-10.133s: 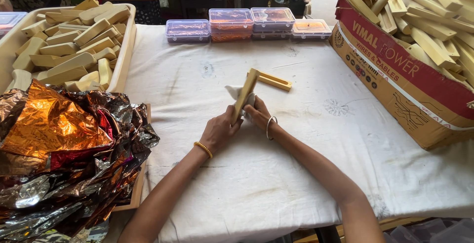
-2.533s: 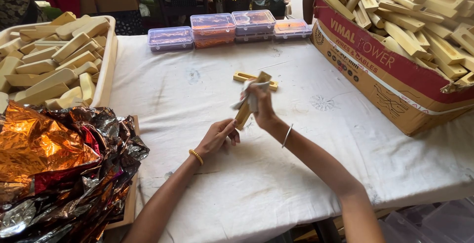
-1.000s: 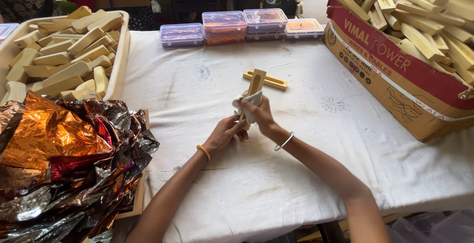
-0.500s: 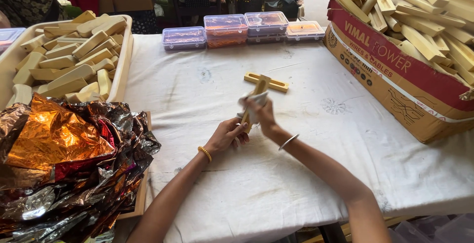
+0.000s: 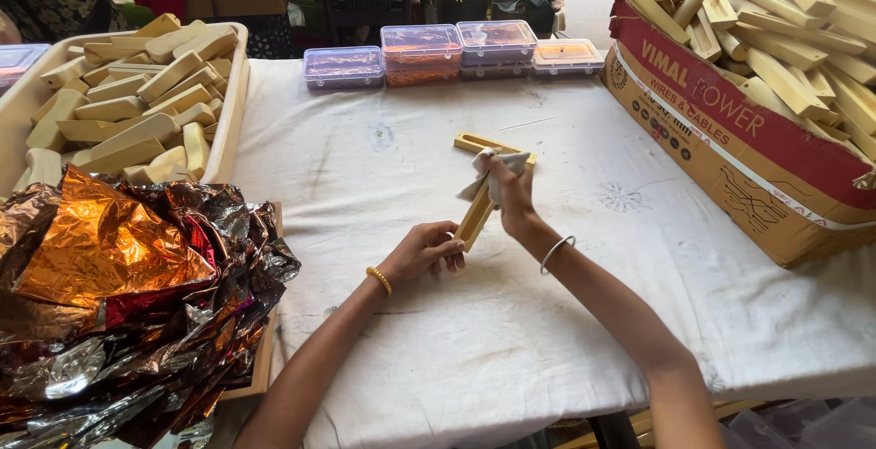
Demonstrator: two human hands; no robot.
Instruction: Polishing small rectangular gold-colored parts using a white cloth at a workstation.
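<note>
My left hand point(image 5: 427, 250) grips the near end of a long pale wooden piece point(image 5: 475, 219) that slants up and away over the white tablecloth point(image 5: 474, 339). A crumpled pale cloth point(image 5: 494, 173) is pressed against the upper part of that piece by my right hand point(image 5: 511, 195). Just behind it a second wooden piece point(image 5: 475, 143) lies flat on the cloth-covered table.
A tray of wooden blocks point(image 5: 128, 102) stands far left, with crumpled orange and silver foil point(image 5: 119, 294) in front of it. Several clear plastic boxes point(image 5: 456, 46) line the far edge. A red-and-brown cardboard box point(image 5: 730, 139) full of wooden pieces stands at the right.
My right hand with the cloth has slid up and down the wooden piece while my left hand kept its grip on the lower end.
</note>
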